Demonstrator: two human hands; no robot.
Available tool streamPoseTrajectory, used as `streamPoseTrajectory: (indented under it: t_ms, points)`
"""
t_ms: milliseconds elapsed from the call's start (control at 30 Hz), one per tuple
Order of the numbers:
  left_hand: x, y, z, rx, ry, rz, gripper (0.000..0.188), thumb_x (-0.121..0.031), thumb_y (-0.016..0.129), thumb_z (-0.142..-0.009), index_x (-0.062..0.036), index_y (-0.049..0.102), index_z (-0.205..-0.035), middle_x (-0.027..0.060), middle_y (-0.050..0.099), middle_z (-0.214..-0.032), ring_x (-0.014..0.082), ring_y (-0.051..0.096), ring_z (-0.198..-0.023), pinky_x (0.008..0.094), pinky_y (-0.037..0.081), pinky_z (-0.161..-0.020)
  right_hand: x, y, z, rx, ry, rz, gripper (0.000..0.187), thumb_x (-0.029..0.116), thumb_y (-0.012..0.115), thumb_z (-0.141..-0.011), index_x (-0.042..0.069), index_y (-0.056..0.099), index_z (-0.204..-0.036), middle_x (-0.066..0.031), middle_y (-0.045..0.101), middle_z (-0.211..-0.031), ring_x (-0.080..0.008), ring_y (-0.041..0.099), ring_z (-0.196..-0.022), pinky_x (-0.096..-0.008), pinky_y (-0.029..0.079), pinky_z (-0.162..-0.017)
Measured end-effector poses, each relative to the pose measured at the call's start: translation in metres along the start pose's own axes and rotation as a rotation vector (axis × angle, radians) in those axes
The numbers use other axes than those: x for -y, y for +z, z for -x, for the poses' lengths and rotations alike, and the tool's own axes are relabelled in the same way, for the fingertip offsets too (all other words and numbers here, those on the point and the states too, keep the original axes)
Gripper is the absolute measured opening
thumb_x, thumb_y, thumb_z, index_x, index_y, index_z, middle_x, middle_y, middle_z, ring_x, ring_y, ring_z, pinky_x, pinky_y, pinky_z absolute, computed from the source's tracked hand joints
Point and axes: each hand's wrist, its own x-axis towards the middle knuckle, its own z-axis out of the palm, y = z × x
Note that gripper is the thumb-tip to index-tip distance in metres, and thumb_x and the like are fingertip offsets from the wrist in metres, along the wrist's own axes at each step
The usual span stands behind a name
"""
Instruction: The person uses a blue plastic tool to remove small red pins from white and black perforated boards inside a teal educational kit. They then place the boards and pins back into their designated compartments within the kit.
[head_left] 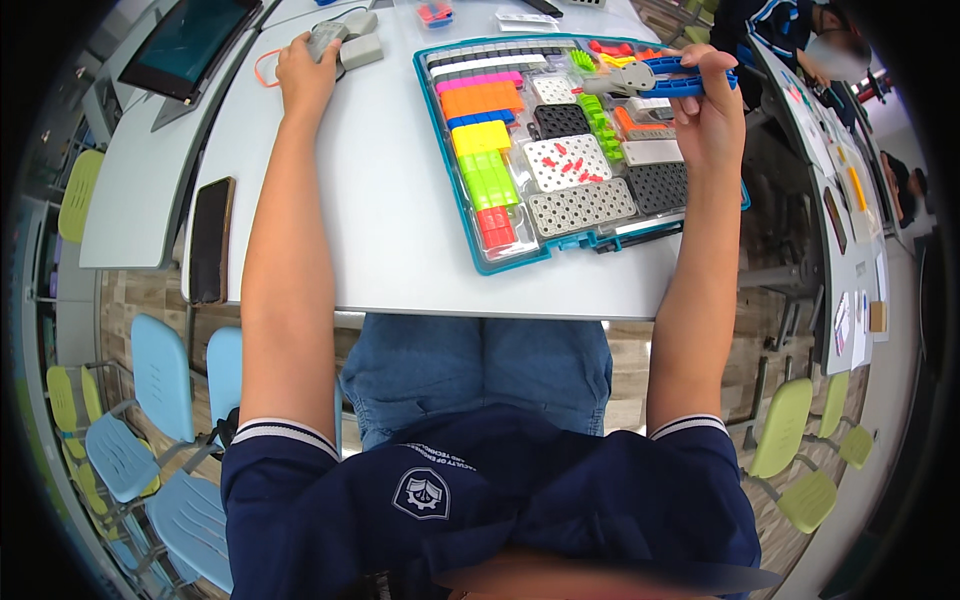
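At the far left of the white table, my left hand (305, 72) grips a small grey plastic module (326, 38). Similar grey modules (361, 52) with a thin cable lie against it. My right hand (712, 110) is raised over the right side of a teal-edged organiser tray (462, 205), closed around the blue handles of pliers (635, 78). Their grey jaws point left, above the tray. Coloured building pieces fill it: orange beams (480, 98), green blocks (487, 178), and a white perforated plate (567, 163) with small red pins on top.
A phone (212, 240) lies near the table's left edge. On the adjoining table stands a dark tablet or screen (190, 45). Blue chairs (163, 375) and green chairs (783, 430) stand around. Another person (780, 40) works at a table to the far right.
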Motion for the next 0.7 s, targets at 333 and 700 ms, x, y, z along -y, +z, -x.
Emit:
streamPoseTrajectory:
  t_ms: [333,700]
  points:
    - [-0.094,-0.028,0.027,-0.100,0.531,0.161,0.024,-0.027,0.069,-0.097,-0.0100,0.076,-0.113,0.0085,0.075,-0.112,0.0270,0.066,-0.114,0.0438,0.041,-0.104,-0.009,-0.023,-0.006,0.130,0.060,-0.028,0.041,0.044,0.058,-0.105,0.004,0.064,-0.100,0.0017,0.059,-0.090,0.0004,0.044,-0.056,-0.0162,0.036,-0.048]
    - [-0.197,-0.057,0.109,0.163,1.085,0.413,0.019,-0.022,0.084,-0.083,-0.0064,0.077,-0.092,0.0057,0.074,-0.093,0.0247,0.066,-0.094,0.0372,0.053,-0.082,-0.013,-0.011,-0.002,-0.017,0.137,0.019,0.045,0.049,0.061,-0.102,0.007,0.061,-0.085,0.0033,0.051,-0.059,-0.0022,0.041,-0.041,-0.0172,0.030,-0.037]
